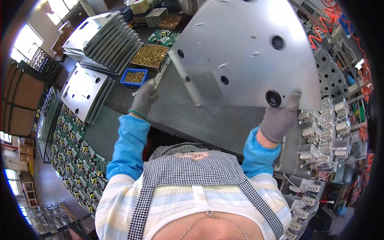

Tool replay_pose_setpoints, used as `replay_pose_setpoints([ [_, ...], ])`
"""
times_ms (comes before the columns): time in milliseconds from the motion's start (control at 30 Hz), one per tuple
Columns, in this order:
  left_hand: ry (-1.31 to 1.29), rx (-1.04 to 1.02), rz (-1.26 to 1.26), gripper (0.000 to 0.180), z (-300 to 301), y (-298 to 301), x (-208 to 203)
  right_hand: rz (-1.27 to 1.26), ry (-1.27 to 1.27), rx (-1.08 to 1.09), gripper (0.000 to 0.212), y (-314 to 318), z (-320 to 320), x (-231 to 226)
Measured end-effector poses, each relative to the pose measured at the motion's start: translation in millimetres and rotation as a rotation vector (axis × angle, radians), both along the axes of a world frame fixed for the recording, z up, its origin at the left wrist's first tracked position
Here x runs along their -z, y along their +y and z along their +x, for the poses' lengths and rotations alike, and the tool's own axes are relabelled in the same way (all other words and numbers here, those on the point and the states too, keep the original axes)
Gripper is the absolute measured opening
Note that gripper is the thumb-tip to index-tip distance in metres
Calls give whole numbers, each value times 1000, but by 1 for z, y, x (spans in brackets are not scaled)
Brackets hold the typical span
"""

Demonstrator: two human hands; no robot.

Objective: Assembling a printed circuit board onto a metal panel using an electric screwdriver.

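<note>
My right hand (pixel 279 122), in a grey glove, grips the lower edge of a large silver sheet-metal panel (pixel 248 56). The panel is tilted up over the dark workbench (pixel 160 114) and has several black-rimmed round holes. My left hand (pixel 145 97), gloved too, is off the panel and hovers over the bench by a small blue tray (pixel 134 77) of brass-coloured parts. Its fingers look loosely apart, with nothing visible in them. A small wrench (pixel 134 94) lies partly behind that hand.
Stacked metal panels (pixel 116 44) stand at the back left, with a shorter stack (pixel 86 90) in front. A larger tray of brass-coloured parts (pixel 150 55) and green circuit boards (pixel 164 37) lie behind. Many boards (pixel 76 156) fill the left. White assemblies (pixel 326 136) and red coiled hoses (pixel 320 28) are right.
</note>
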State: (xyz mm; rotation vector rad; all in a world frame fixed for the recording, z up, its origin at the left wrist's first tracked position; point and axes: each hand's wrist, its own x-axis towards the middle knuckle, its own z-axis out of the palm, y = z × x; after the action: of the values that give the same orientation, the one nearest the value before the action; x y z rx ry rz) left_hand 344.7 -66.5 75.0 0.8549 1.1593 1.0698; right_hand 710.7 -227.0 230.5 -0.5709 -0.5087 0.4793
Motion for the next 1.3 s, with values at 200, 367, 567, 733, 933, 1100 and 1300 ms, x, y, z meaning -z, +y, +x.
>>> replay_pose_setpoints([
  [200, 188, 15, -94, 49, 20, -36, 69, -299, 182, 8, 52, -30, 31, 118],
  [367, 484, 29, -221, 45, -7, -33, 80, -321, 612, -198, 50, -64, 23, 242],
  [567, 524, 53, 34, 39, -15, 10, 147, -571, 828, -496, 68, -98, 28, 316],
  [733, 656, -11, 82, 45, -23, -12, 70, -982, 598, -1055, 87, -97, 55, 295],
  [933, 980, -482, -69, 47, -166, -89, 67, -1558, -298, -1008, 67, -44, -3, 230],
  [1100, 1536, -848, -444, 50, -288, -195, 73, -1373, -537, -962, 43, -3, -57, 213],
  [1300, 1379, -737, -957, 61, -344, -292, 109, -1206, -869, -1129, 36, 41, -76, 223],
])
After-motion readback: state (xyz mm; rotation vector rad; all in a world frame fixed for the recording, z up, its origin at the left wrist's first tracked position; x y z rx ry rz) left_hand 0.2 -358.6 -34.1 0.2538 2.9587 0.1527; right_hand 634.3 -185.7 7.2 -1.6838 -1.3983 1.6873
